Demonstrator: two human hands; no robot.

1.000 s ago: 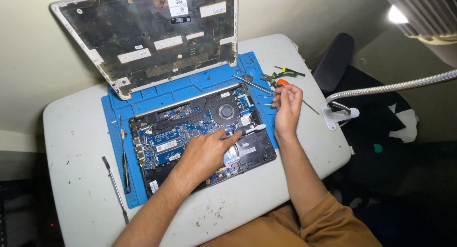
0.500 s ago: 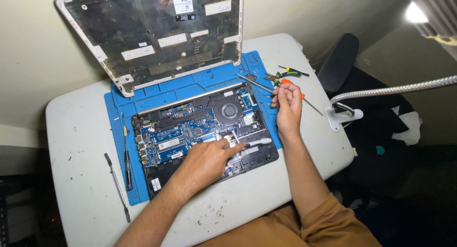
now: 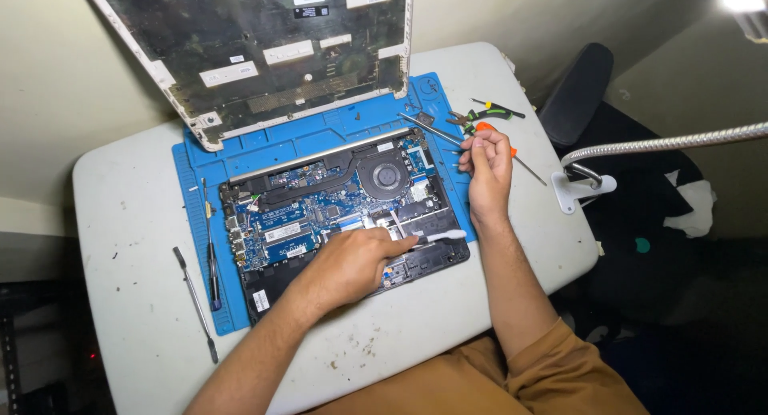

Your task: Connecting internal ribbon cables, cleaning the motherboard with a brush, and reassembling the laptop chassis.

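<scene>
An opened laptop point(image 3: 320, 215) lies on a blue work mat point(image 3: 192, 167), its blue circuit board and round fan point(image 3: 386, 175) exposed. My left hand point(image 3: 352, 263) rests on the laptop's lower right part and grips a small white-handled tool point(image 3: 438, 236) whose tip points right. My right hand point(image 3: 486, 168) is at the mat's right edge, fingers pinched together on the handle of an orange screwdriver point(image 3: 512, 155). The laptop's removed bottom cover point(image 3: 264, 47) leans upright against the wall behind the mat.
Tweezers point(image 3: 428, 128) and green-handled pliers point(image 3: 484, 111) lie at the mat's upper right. A screwdriver point(image 3: 211, 247) lies on the mat's left strip, a thin metal tool point(image 3: 194, 303) on the grey table point(image 3: 120, 223). A flexible lamp arm point(image 3: 664, 145) clamps at the right edge.
My left hand slid slightly right over the laptop with the white tool. My right hand stayed near the tools at the mat's right edge. The view shifted a little.
</scene>
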